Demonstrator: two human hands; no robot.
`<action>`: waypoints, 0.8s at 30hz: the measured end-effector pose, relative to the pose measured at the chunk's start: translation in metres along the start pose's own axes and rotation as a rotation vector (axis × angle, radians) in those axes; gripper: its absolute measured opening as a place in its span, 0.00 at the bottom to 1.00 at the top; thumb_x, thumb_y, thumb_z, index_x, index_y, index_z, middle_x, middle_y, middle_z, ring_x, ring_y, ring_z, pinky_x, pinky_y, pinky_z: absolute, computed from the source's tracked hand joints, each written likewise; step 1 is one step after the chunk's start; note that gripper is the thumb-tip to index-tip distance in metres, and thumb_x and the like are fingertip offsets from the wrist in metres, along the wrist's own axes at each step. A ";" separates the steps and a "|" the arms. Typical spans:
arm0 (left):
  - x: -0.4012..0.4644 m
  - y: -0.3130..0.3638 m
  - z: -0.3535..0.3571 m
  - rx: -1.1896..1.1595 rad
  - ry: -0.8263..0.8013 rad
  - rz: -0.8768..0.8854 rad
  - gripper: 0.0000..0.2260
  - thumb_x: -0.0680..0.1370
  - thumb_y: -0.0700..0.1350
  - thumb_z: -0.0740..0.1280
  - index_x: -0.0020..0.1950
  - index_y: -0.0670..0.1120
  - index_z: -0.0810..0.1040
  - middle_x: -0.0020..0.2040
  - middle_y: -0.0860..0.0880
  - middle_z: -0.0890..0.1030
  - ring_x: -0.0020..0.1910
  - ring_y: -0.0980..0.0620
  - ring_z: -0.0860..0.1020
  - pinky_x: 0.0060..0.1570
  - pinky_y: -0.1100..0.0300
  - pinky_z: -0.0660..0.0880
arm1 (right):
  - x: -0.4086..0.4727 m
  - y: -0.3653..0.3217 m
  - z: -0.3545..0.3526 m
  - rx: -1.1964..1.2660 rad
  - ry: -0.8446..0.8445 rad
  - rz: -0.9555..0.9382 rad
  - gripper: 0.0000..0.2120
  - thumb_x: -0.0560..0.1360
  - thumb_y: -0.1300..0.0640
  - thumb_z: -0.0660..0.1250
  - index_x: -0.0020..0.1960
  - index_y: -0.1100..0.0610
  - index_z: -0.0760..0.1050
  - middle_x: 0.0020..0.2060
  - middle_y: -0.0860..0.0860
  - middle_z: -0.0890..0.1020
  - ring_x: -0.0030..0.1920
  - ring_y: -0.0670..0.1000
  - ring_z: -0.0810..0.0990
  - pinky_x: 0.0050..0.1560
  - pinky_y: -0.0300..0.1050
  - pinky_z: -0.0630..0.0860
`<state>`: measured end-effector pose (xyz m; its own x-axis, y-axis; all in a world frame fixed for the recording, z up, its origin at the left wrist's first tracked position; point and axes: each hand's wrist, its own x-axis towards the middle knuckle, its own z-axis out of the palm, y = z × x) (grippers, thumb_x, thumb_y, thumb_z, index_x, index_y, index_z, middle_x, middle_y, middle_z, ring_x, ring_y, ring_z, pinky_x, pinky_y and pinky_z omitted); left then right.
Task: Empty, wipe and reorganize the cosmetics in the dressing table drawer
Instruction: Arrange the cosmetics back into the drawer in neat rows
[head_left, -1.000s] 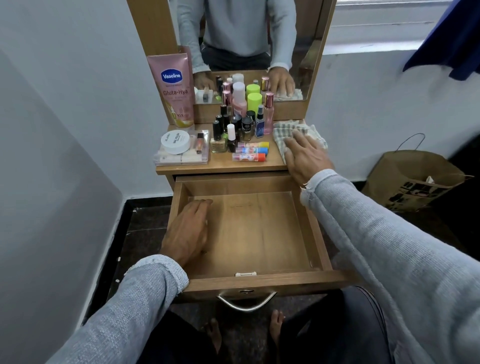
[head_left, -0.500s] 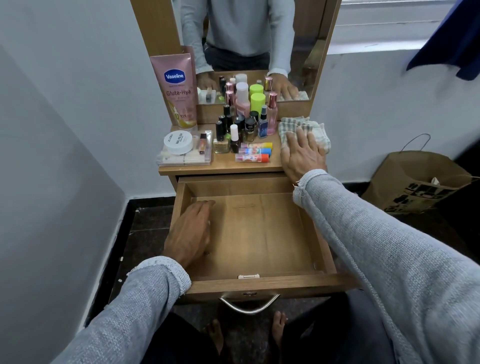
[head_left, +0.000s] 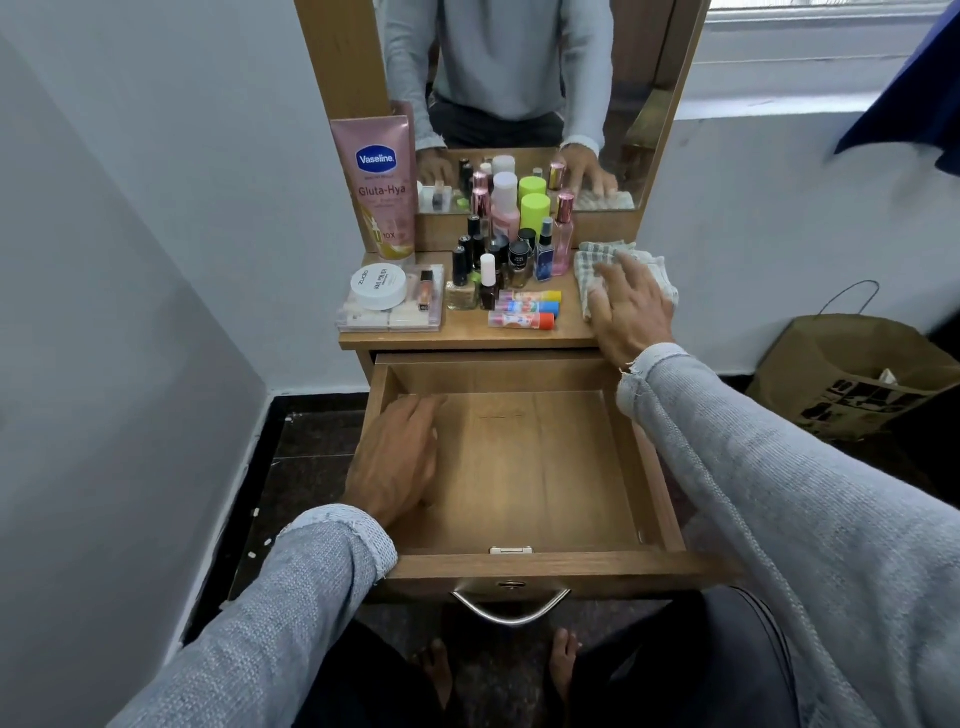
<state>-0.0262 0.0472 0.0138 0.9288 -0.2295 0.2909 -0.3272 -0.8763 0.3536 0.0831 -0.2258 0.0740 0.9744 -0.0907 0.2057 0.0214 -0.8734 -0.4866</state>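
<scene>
The wooden dressing table top carries it all: a checked cloth under the right hand, three lip balm sticks just left of that hand, nail polish and perfume bottles behind them, then a clear case with a white jar on it, and a pink Vaseline tube standing farthest left.

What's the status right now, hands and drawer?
Left hand flat inside drawer, holding nothing. Right hand resting on cloth, tabletop. Drawer open, emptied; cosmetics up top. Nothing in the way.
</scene>
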 end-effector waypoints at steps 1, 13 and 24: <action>0.001 0.000 -0.002 0.003 0.032 0.008 0.16 0.76 0.35 0.66 0.64 0.43 0.77 0.58 0.45 0.81 0.57 0.46 0.79 0.57 0.54 0.75 | -0.001 -0.003 -0.004 0.005 0.066 -0.039 0.22 0.79 0.48 0.51 0.70 0.51 0.66 0.74 0.53 0.63 0.74 0.54 0.59 0.72 0.57 0.54; 0.102 0.038 -0.066 -0.188 0.360 -0.124 0.09 0.80 0.44 0.65 0.59 0.46 0.78 0.54 0.49 0.82 0.49 0.53 0.79 0.50 0.57 0.79 | 0.013 -0.078 -0.027 0.058 0.187 -0.343 0.07 0.77 0.52 0.62 0.52 0.52 0.75 0.50 0.49 0.77 0.51 0.51 0.73 0.55 0.49 0.65; 0.157 0.037 -0.062 -0.023 0.207 -0.193 0.11 0.78 0.48 0.69 0.58 0.47 0.80 0.53 0.48 0.83 0.50 0.46 0.80 0.47 0.54 0.75 | 0.051 -0.124 -0.013 -0.038 -0.096 -0.322 0.11 0.77 0.55 0.64 0.58 0.48 0.76 0.56 0.46 0.80 0.58 0.50 0.76 0.55 0.48 0.66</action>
<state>0.0965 0.0051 0.1280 0.9200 0.0342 0.3905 -0.1537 -0.8850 0.4395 0.1276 -0.1283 0.1555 0.9358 0.2365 0.2615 0.3246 -0.8675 -0.3770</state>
